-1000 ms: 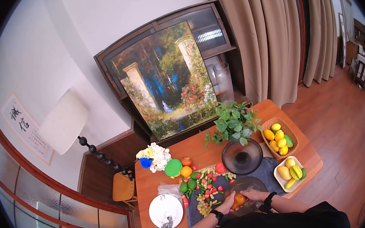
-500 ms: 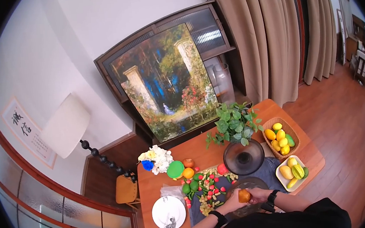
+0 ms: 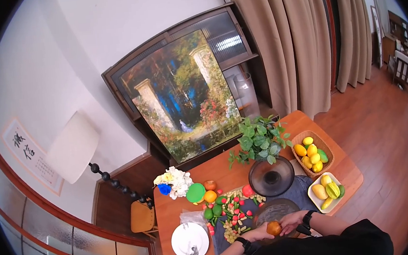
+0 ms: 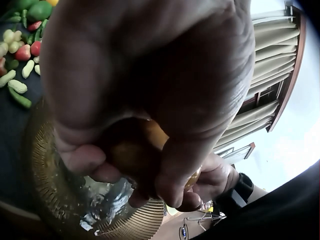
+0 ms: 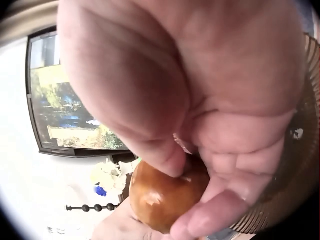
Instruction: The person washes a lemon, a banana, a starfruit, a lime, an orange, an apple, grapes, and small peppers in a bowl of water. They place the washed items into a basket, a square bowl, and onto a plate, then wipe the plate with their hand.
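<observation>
Both hands hold a shiny, wet-looking orange-brown round fruit (image 3: 273, 228) over a clear ribbed glass bowl (image 4: 42, 165) with water in it. My left hand (image 3: 257, 233) curls its fingers and thumb round the fruit from the left. From the other side my right hand (image 3: 293, 220) grips it, the thumb on its skin and the fingers bent along it in the right wrist view. In the left wrist view much of the fruit (image 4: 132, 155) is hidden by the left hand.
Mixed small fruits and vegetables (image 3: 233, 212) lie on a dark cloth left of the bowl. A white plate (image 3: 189, 241) stands further left. Behind are a dark round dish (image 3: 259, 181) and leafy greenery (image 3: 261, 139). A fruit basket (image 3: 330, 157) and a pale tray (image 3: 312, 198) stand right.
Both hands have shifted slightly to the right and towards the body with the fruit, which shows more openly between them. The grip of the fingers round it has altered.
</observation>
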A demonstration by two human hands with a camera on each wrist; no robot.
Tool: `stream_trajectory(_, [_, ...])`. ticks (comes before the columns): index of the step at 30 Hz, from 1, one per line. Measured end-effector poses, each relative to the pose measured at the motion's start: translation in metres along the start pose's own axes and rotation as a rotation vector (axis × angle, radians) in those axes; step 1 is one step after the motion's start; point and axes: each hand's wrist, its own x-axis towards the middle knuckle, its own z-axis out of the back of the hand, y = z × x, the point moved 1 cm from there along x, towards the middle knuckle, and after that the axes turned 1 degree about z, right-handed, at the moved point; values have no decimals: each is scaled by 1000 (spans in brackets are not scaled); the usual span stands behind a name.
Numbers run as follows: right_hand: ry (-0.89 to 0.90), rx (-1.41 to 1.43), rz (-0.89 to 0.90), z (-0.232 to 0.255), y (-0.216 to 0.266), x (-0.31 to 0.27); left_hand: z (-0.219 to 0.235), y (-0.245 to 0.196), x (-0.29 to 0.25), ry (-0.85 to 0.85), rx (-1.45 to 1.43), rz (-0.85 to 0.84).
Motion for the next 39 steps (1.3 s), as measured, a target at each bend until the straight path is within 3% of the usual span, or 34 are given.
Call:
stream_trajectory(2, [-45, -59, -21, -6, 3, -3, 0, 2, 0, 7, 0, 22])
stream_trajectory(4, [-286, -139, 29, -16, 7, -12, -1, 2, -5, -65, 16, 43])
stream_trajectory(5, [-286, -138, 30, -7, 2, -6, 0, 7, -3, -64, 17, 44])
stream_trajectory(7, [-625, -358, 156, 25, -11, 14, 2, 21, 2, -76, -29, 66])
stream_trajectory(8, [-628, -353, 158, 29, -15, 18, 0, 25, 3, -71, -26, 66])
stream_trajectory(10, [-1072, -1047, 341, 37, -17, 21, -2, 34, 6, -136, -67, 84])
stream_trajectory(11, [-1075, -1043, 341, 43, -16, 25, -2, 35, 7, -133, -64, 84])
stream_trajectory(13, [-889, -684, 70, 55, -18, 35, -2, 38, 9, -139, 8, 183])
stream_trajectory(14, [-892, -681, 75, 46, -14, 31, -2, 40, 11, -139, 14, 183])
stream_trajectory(16, [-460, 250, 362, -8, 10, 9, -3, 45, 13, -197, 49, 200])
stream_trajectory(17, [-461, 254, 363, -22, 20, 2, -4, 35, 6, -193, 51, 201])
stream_trajectory(19, [-280, 83, 322, -39, 31, -8, -9, 4, -14, -189, -28, 122])
stream_trajectory(23, [-473, -117, 338, -20, 24, -4, -5, 11, -6, -183, -106, 71])
stream_trajectory(25, [-973, -507, 235, 0, 19, -3, 0, 30, 10, -134, -118, 143])
stream_trajectory(26, [-971, -510, 235, 13, 9, 5, 0, 32, 12, -136, -120, 142])
stream_trajectory(28, [-1279, -739, 315, 37, -11, 19, -2, 35, 13, -232, -71, 232])
stream_trajectory(32, [-1064, -800, 215, 24, -4, 12, -7, 43, 17, -386, -41, 233])
stream_trajectory(34, [-514, 89, 410, -4, 5, 4, 2, 43, 18, -184, -19, 233])
stream_trajectory(38, [-521, -90, 427, -17, 16, 0, 6, 41, 13, -157, -63, 182])
stream_trajectory(39, [-650, -338, 378, -5, 12, 4, 5, 43, 15, -183, -45, 181])
